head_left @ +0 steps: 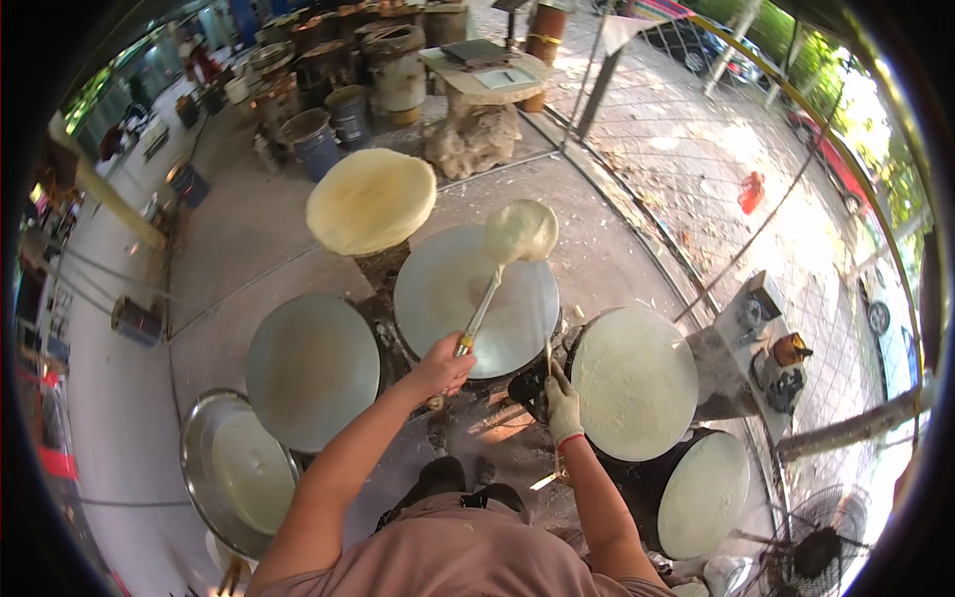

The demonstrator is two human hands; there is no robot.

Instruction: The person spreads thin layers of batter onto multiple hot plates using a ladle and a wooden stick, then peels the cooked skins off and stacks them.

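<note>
My bare left hand (443, 368) is wrapped round the metal handle of a ladle (483, 313). A thick lump of pale batter (521, 231) covers its far end, above the back part of the middle round griddle (438, 289). On my right hand (563, 406) is a whitish work glove; its fingers are closed on a thin, long tool (548, 363), perhaps a spatula, whose upper part is blurred. That hand is beside the right griddle, where a thin pale pancake (637, 383) lies spread. Another pale pancake (704, 495) covers the lower right griddle. The left griddle (313, 370) looks bare.
A steel basin (189, 468) of pale batter stands at lower left. Beyond the middle griddle lies a round stack of yellowish pancakes (371, 202). A fan (816, 547) is at lower right, a wire fence (736, 189) runs along the right, and buckets (310, 144) stand farther back.
</note>
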